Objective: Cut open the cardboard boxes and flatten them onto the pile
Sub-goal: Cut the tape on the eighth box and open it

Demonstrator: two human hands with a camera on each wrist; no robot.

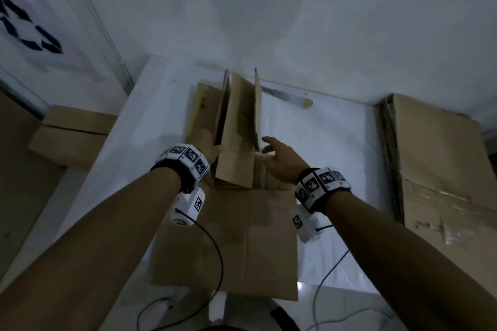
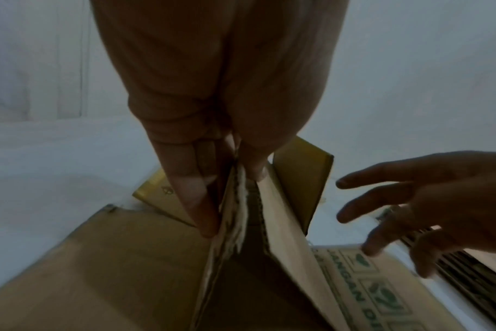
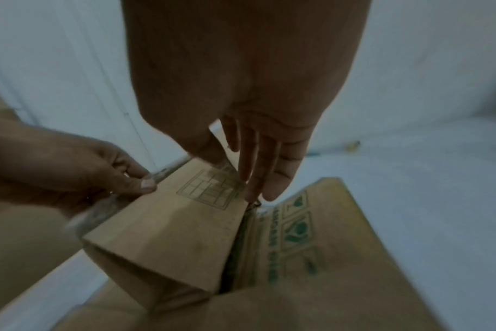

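Note:
A brown cardboard box [image 1: 242, 239] lies opened on the white table [image 1: 322, 148], with its flaps [image 1: 240, 121] standing upright in the middle. My left hand [image 1: 215, 146] pinches the near edge of the left upright flap [image 2: 227, 224] between thumb and fingers [image 2: 201, 212]. My right hand [image 1: 269, 150] is open beside the right flap, fingers straight; in the right wrist view its fingertips [image 3: 269, 190] reach the green-printed panel [image 3: 184, 224]. A cutter [image 1: 287, 97] lies on the table beyond the box, away from both hands.
A pile of flattened cardboard [image 1: 435, 169] lies at the table's right end. More boxes [image 1: 72, 131] stand off the table's left side. A white wall runs close behind the table. Cables [image 1: 215, 263] hang from both wrist cameras over the near edge.

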